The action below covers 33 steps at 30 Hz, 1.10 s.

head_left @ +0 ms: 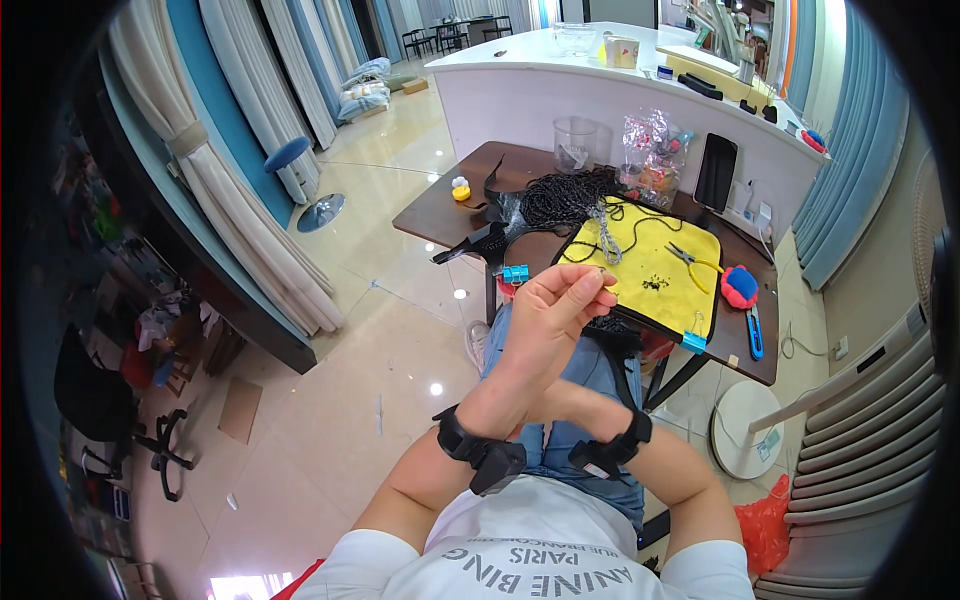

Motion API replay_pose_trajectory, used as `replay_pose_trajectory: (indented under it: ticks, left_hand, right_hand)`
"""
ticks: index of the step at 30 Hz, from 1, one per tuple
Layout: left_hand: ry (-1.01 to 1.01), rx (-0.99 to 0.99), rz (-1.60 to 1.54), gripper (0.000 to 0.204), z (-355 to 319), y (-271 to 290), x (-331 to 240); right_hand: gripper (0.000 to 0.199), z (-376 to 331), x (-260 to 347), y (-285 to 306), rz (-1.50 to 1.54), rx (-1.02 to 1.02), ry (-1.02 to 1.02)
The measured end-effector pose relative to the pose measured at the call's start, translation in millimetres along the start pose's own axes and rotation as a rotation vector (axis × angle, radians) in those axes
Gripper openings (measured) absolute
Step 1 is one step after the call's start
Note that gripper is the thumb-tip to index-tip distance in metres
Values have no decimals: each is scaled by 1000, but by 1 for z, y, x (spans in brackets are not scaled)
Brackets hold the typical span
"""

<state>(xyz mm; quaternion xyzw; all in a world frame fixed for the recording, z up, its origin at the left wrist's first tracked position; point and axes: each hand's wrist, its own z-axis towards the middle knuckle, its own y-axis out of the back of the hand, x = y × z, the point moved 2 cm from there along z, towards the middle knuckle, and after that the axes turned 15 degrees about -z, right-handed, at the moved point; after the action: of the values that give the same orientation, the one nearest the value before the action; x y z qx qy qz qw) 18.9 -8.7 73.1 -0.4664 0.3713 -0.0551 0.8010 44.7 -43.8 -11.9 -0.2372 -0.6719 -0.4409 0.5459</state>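
My left hand (560, 308) is raised over the near edge of the yellow mat (665, 312), thumb and fingers pinched together. Whatever they hold is too small to make out. My right hand (545, 403) crosses beneath the left wrist, and its fingers are hidden. On the mat are yellow-handled pliers (703, 272), a small scatter of black bits (655, 284) and a looped grey cord (607, 235). A tangled heap of black cord (570, 200) lies at the mat's far left. Black material (618, 342) hangs below my left hand, over my lap.
Blue binder clips (694, 342) grip the mat's near edge. A red-and-blue pincushion (740, 287) and a blue utility knife (755, 333) lie right on the brown table (430, 210). Behind stand a clear cup (575, 145), a plastic bag (655, 155) and a black upright slab (716, 172).
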Motion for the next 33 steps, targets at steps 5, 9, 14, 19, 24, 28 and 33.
replay_pose_trajectory:
  ticks: [5,9,14,19,24,28,33]
  left_hand:
    - [-72,63,112,13,3,13,-9]
    - [-29,81,665,15,-7,42,-40]
    - [316,35,796,15,-35,48,-54]
    - [320,82,675,14,-54,36,-48]
    - [260,32,556,13,-59,37,-50]
    - [233,12,564,13,-63,39,-55]
    - [265,-28,555,13,-65,46,-58]
  right_hand:
    - [10,-5,-6,-20,24,-47,68]
    - [12,-48,24,6,-566,-149,102]
    - [14,-100,52,34,-297,-464,-166]
    - [17,-95,47,31,-329,-864,-19]
    - [31,-75,46,19,203,-654,-93]
    - [38,-69,45,12,54,-788,-32]
    - [34,-67,52,16,-103,-827,14]
